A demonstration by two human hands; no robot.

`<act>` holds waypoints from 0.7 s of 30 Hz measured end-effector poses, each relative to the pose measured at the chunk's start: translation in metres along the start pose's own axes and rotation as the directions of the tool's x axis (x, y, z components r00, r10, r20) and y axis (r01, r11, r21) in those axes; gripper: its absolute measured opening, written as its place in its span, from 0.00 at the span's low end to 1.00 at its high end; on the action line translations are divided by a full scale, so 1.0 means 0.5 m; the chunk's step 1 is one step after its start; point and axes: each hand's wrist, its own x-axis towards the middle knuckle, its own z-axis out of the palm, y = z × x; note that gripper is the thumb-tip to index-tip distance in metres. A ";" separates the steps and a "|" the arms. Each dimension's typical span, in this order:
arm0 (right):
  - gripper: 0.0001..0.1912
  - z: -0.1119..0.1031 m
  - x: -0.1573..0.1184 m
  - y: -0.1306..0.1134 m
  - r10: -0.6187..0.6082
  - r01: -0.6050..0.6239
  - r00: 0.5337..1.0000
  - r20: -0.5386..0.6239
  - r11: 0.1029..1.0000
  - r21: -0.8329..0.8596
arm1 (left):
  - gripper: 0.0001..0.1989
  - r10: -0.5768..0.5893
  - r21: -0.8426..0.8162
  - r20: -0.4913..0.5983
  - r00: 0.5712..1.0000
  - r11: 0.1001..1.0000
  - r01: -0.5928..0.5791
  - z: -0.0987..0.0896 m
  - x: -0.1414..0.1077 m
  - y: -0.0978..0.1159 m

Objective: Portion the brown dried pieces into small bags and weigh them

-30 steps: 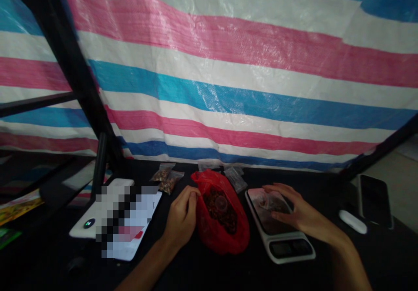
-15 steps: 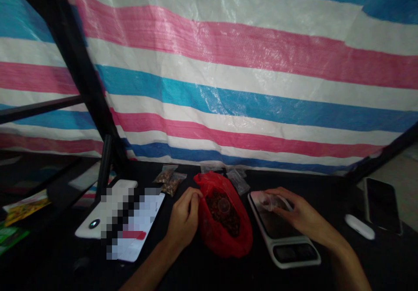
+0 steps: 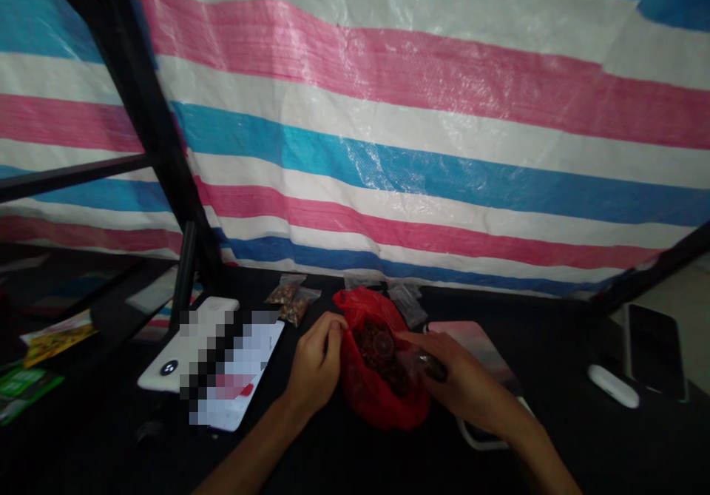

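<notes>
Two small filled bags (image 3: 292, 299) are lying at the far left, one overlapping the other, and brown bits are showing through their clear sides, so that part of the work looks done. Flat bags (image 3: 407, 304) are resting along the far side, behind the red bag (image 3: 382, 410), and they seem to have nothing in them, so filling probably remains. The red bag is standing in the middle, between the two hands, its mouth spread wide, and plenty of dark brown pieces (image 3: 395, 378) are sitting inside with a small clear cup (image 3: 382, 344) among them. The left hand (image 3: 315, 358) is pinching the red bag's left edge, thumb and forefinger brought together with no visible gap. The right hand (image 3: 464, 382) is curling its fingers around a small clear bag (image 3: 432, 366) with something dark inside, holding it at the red bag's right side; whether that small bag is touching the pieces, one cannot tell. The forearm is crossing over the scale (image 3: 471, 338) on the right, hiding much of its near part.
</notes>
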 end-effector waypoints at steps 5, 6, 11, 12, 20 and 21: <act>0.30 0.008 0.003 0.009 0.003 -0.004 1.000 -0.027 1.000 -0.028 | 0.16 0.000 -0.002 0.004 1.000 1.000 0.000 0.002 -0.001 0.000; 0.31 0.009 0.002 0.009 -0.003 0.002 0.999 -0.035 0.999 -0.034 | 0.16 0.001 -0.005 0.005 1.000 1.000 -0.001 0.002 -0.001 0.001; 0.31 0.014 0.001 0.000 -0.032 0.031 0.999 -0.024 0.997 -0.066 | 0.16 -0.011 -0.008 0.011 1.000 1.000 0.011 0.000 -0.001 0.002; 0.30 0.015 0.002 -0.003 -0.023 0.022 1.000 -0.021 0.997 -0.069 | 0.16 -0.015 -0.005 0.010 1.000 1.000 0.016 -0.001 -0.001 0.002; 0.25 0.013 0.009 -0.012 -0.010 0.008 1.000 -0.020 0.997 -0.073 | 0.17 -0.029 0.006 0.014 1.000 1.000 0.028 -0.001 -0.003 0.002; 0.25 0.013 0.009 -0.011 -0.016 0.014 1.000 -0.026 0.997 -0.071 | 0.17 -0.025 0.003 0.018 1.000 1.000 0.025 -0.001 -0.003 0.002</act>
